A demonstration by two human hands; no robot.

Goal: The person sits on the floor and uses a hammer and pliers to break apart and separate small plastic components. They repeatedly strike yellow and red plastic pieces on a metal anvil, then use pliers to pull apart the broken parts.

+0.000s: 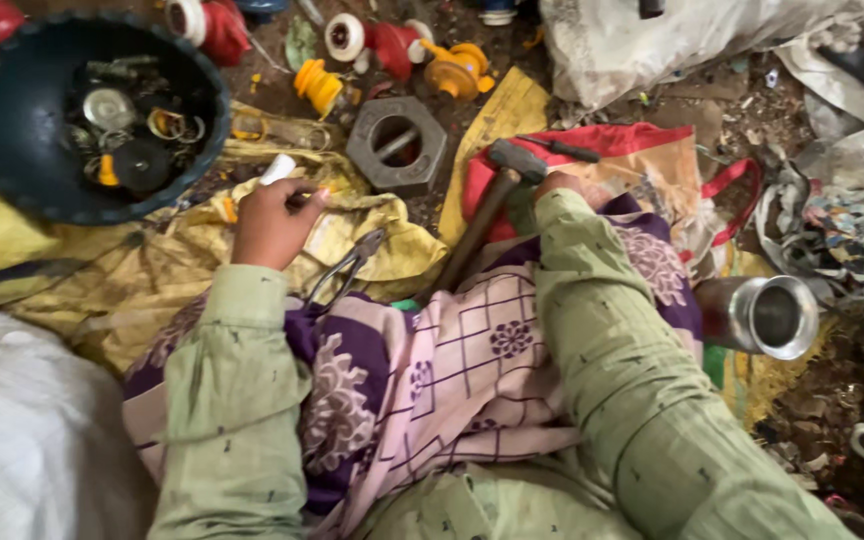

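Seemingly mid-sorting, from the head view: left hand point(270, 222) pinches a small white cylinder point(278, 168) over yellow cloth point(372, 240), near the dark bowl point(12, 150) of metal bits; right hand point(564, 188) rests by the hammer point(497, 190), its grip hidden; many scattered parts remain unsorted.

One hammer point(492, 195), one pair of pliers point(347, 265), one large hexagonal nut point(397, 145). One dark bowl point(12, 150) of metal parts; one steel cup point(762, 315). Two hands.

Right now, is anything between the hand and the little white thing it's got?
No. The left hand already grips the white piece, whose tip pokes above the fingers. Nothing visible sits between them.
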